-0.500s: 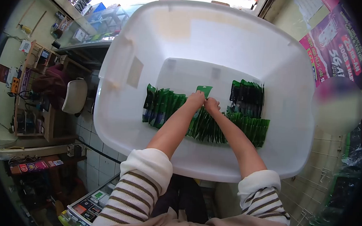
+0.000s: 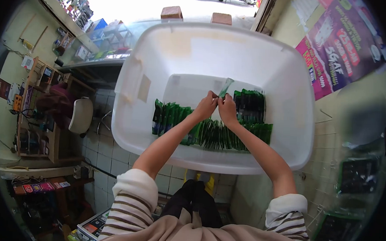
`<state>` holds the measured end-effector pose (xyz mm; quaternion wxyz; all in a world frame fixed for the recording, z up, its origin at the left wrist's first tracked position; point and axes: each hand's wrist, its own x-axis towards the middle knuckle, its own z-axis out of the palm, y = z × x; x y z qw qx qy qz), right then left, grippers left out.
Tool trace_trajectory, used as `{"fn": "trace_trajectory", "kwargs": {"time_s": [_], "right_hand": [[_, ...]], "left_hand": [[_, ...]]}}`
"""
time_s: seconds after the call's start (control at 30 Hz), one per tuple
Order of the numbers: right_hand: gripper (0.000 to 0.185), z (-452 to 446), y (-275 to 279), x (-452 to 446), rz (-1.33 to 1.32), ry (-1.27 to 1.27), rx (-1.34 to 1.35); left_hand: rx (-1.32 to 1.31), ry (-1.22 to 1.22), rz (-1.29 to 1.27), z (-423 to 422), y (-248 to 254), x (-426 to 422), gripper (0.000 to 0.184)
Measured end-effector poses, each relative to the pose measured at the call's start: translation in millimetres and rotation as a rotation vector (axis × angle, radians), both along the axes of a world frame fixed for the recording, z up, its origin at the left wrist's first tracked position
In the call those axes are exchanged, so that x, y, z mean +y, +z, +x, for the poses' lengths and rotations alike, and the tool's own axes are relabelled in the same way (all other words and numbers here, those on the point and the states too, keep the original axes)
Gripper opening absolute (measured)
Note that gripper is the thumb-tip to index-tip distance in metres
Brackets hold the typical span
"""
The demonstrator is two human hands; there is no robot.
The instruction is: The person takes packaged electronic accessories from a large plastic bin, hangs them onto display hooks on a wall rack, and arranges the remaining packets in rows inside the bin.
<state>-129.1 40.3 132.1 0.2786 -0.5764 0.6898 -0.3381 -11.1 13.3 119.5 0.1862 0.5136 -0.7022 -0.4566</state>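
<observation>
Head view, tub taken as dial, wearer at 6 o'clock. We record 1 green packet (image 2: pixel 226 87) held above the tub floor, near the dial's centre, its free end leaning towards 1 o'clock. The left hand (image 2: pixel 207 106) enters from 7, the right hand (image 2: pixel 227 108) from 5; fingertips of both are drawn together, pinching the packet's lower end. Exact finger overlap is too small for us to tell. We judge the end grip leaves most of its length free and in sight, and 2 hands steady a thin, limp-looking sleeve.

The white tub (image 2: pixel 288 53) sits directly before the wearer, presumably so both forearms reach in over the near wall. Along its floor, a row of green packets (image 2: pixel 214 135) curves from 8 through 6 to 4 o'clock, packed on edge; we suppose each props its neighbour. A darker block of packets (image 2: pixel 249 107) stands at 3, just beyond the row's right part, perhaps kept apart by kind
</observation>
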Motion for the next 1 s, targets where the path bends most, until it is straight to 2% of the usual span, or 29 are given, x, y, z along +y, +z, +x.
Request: {"fn": "trace_trajectory", "kwargs": {"time_s": [0.07,0.1,0.13,0.2,0.23,0.3,0.33,0.4,0.47,0.57,0.6,0.67,0.7,0.73,0.8,0.93,1.0], "right_hand": [[0.02,-8.6,58.0,16.6,-0.181,0.08,0.003],[0.021,-8.7,89.4,31.3,-0.245,0.068,-0.061],[0.021,-9.9,119.7,46.1,-0.239,0.052,-0.1],[0.016,-16.5,141.6,72.9,-0.519,0.047,-0.006],[0.016,-18.5,154.3,89.4,-0.54,0.029,0.008],[0.01,-24.7,181.5,123.8,-0.668,0.02,0.25],[0.01,-30.4,190.9,140.7,-0.681,-0.008,0.266],[0.006,-37.9,205.3,174.9,-0.667,-0.009,0.281],[0.014,-50.2,217.5,210.3,-0.672,-0.083,0.346],[0.034,-71.0,228.4,258.8,-0.642,-0.294,0.257],[0.034,-77.7,229.9,273.8,-0.656,-0.351,0.28],[0.036,-85.2,228.2,307.8,-0.632,-0.384,-0.398],[0.038,-85.6,222.2,318.3,-0.772,-0.485,-0.361],[0.038,-88.1,213.6,337.7,-0.78,-0.545,-0.34],[0.037,-90.4,198.0,383.1,-0.503,-0.639,-0.415],[0.033,-80.6,158.9,456.7,-0.468,-0.969,-0.327],[0.032,-64.5,151.4,486.2,-0.543,-1.123,-0.318]], "left_hand": [[0.604,0.167,0.206,-11.5,36.8,19.1,0.031],[0.741,0.153,0.29,-14.8,74.8,34.9,0.035],[0.752,0.125,0.269,-17.4,105.9,46.8,0.035],[0.937,0.161,0.374,-21.0,155.1,70.7,0.038],[1.024,0.16,0.359,-25.0,172.2,84.5,0.037],[0.969,0.087,0.301,-31.9,182.7,102.1,0.036],[0.91,0.049,0.257,-38.0,185.6,112.2,0.035],[0.961,0.027,0.255,-50.2,192.4,134.9,0.03],[0.922,-0.048,0.14,-60.8,203.5,156.6,0.028],[0.863,-0.232,0.291,-65.8,204.3,182.2,0.026],[0.858,-0.327,0.346,-72.0,204.0,187.8,0.026],[0.812,-0.514,0.343,-84.4,202.7,205.9,0.028],[0.757,-0.615,0.4,-91.0,201.9,215.6,0.029],[0.698,-0.711,0.459,-96.8,200.7,226.3,0.03],[0.609,-0.876,0.457,-113.9,196.6,248.2,0.031],[0.419,-1.214,0.371,-149.5,181.7,292.4,0.034],[0.347,-1.383,0.368,-165.2,173.2,319.9,0.034]]}}
